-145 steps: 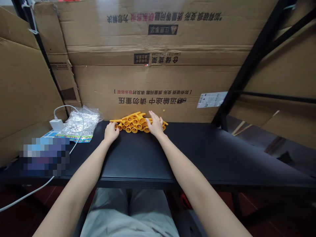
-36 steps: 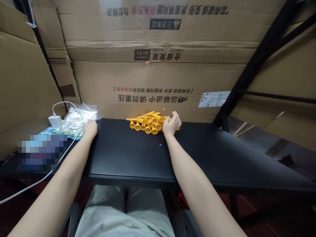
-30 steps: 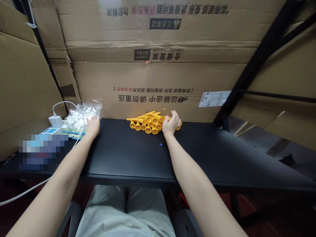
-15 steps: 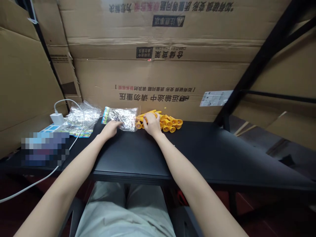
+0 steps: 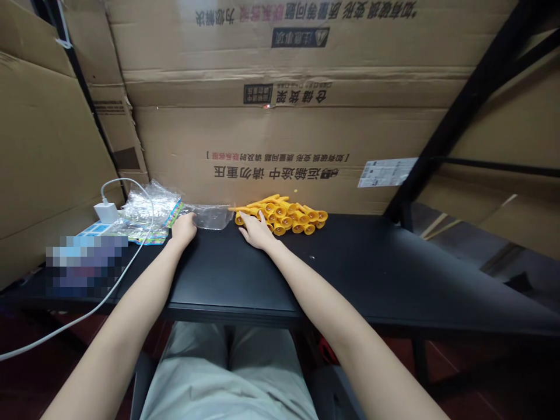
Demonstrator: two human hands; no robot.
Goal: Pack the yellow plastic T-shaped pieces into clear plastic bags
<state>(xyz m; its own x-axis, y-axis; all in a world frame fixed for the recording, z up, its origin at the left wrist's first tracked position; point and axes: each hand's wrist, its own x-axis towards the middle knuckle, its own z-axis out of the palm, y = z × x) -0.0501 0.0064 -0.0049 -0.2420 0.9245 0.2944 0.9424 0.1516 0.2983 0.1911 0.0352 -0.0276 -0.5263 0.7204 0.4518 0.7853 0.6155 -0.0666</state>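
A clear plastic bag (image 5: pixel 214 216) with a colourful printed edge lies flat at the back of the black table. My left hand (image 5: pixel 184 230) is closed on the bag's left part, with its fingertips partly hidden. Just to the right is a pile of yellow cone-ended plastic pieces (image 5: pixel 286 216), their round hollow ends facing me and several thin stems pointing left. At the pile's front left rests my right hand (image 5: pixel 259 231), thumb and fingers apart, touching or very close to the pieces and holding none.
More crinkled clear bags (image 5: pixel 151 204) are heaped at the back left. Beside them a white charger (image 5: pixel 105 211) sits in a power strip (image 5: pixel 94 228), its white cable (image 5: pixel 131 252) looping over the table edge. A cardboard wall (image 5: pixel 280 134) stands behind the black table (image 5: pixel 341 274).
My left hand has moved left with the bag, which now lies flatter and away from the pile. My right hand has drawn back left and down, uncovering more yellow pieces.
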